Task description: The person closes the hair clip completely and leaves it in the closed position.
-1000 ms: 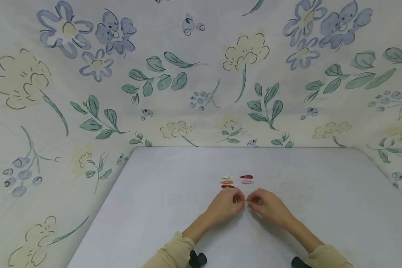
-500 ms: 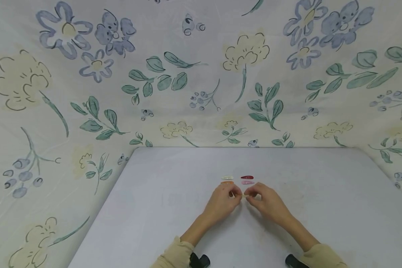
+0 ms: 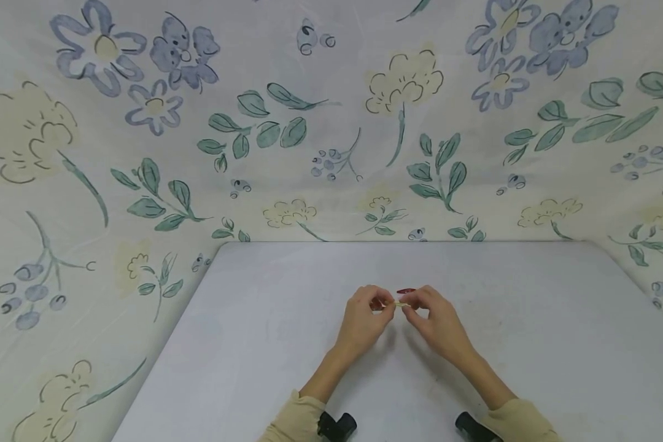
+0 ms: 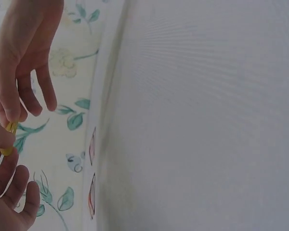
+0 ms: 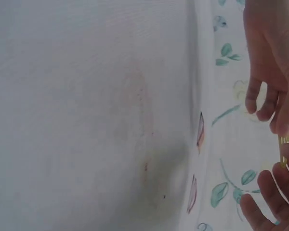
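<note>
A small yellow hair clip (image 3: 400,304) is held in the air between the two hands, over the table. My left hand (image 3: 360,319) pinches one end of it between thumb and index finger. From the other side, my right hand (image 3: 439,322) pinches the opposite end. The left wrist view shows the yellow clip (image 4: 8,150) more closely, with the other fingers of both hands loosely spread. Just beyond the fingertips a dark red hair clip (image 3: 406,290) lies on the table. The hands mostly hide the other clips in the head view.
The white table (image 3: 254,319) ends at a far edge against a floral cloth (image 3: 353,184). Low along the surface, the left wrist view shows two clips, a pinkish one (image 4: 92,147) and an orange-red one (image 4: 91,197). Black wrist-worn devices (image 3: 337,426) sit by the sleeves.
Both hands have risen and moved away from me with the yellow hair clip still between them. They now cover most of the clips on the table that were visible before.
</note>
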Demonstrator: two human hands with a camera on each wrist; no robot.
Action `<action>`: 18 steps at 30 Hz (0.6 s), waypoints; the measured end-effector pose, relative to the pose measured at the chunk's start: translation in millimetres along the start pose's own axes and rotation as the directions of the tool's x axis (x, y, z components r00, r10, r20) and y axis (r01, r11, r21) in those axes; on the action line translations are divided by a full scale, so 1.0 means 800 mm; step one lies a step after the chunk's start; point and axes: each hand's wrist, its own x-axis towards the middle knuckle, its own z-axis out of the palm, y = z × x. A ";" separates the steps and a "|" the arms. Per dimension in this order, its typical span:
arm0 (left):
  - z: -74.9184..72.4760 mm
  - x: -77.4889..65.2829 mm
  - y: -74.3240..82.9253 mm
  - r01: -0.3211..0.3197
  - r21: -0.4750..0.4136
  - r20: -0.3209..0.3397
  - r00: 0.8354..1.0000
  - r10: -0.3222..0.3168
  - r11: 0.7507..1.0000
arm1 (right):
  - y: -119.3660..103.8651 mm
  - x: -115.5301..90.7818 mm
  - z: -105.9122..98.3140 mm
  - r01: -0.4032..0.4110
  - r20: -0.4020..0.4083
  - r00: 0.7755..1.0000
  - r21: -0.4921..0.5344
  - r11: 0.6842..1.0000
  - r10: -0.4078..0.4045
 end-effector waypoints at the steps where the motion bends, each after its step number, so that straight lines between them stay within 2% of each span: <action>1: 0.000 0.002 0.000 0.000 -0.015 -0.012 1.000 0.000 1.000 | -0.001 0.001 0.000 0.000 -0.010 1.000 0.006 1.000 0.000; 7: -0.001 0.009 0.002 -0.036 -0.061 -0.074 0.997 0.031 0.998 | -0.007 0.009 0.002 0.002 -0.066 0.998 0.017 1.000 0.000; 14: 0.000 0.008 0.003 -0.095 -0.043 -0.146 0.985 0.088 0.995 | -0.013 0.011 0.005 0.008 -0.111 0.994 0.020 1.000 -0.006; 18: 0.001 0.008 0.003 -0.110 -0.044 -0.191 0.976 0.100 0.993 | -0.016 0.013 0.007 0.054 -0.159 0.986 0.024 0.998 -0.049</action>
